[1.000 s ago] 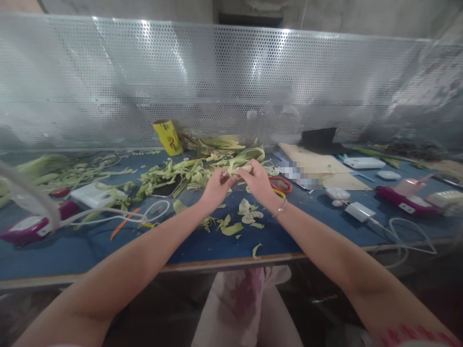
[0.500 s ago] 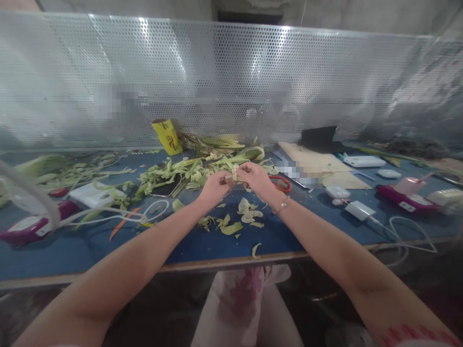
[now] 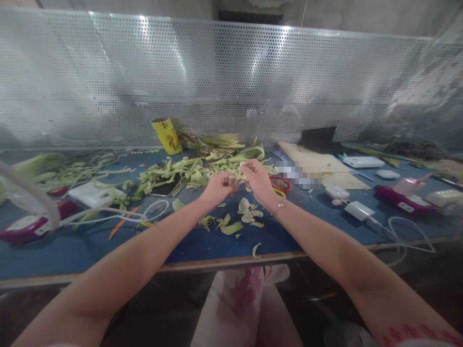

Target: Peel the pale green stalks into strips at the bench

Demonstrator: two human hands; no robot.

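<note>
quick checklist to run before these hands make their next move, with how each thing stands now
1. Right hand holding the pale plant piece: ok, its fingers pinch it.
2. Left hand gripping the same piece: cannot tell; its fingers are curled close by, contact is unclear.
3. Tabletop in front of the hands free of scraps: not ok, pale green peelings lie there.
4. Red loop not touching the right wrist: cannot tell, it lies close beside it.
5. White charger adapter well apart from both hands: ok, off to the right.
</note>
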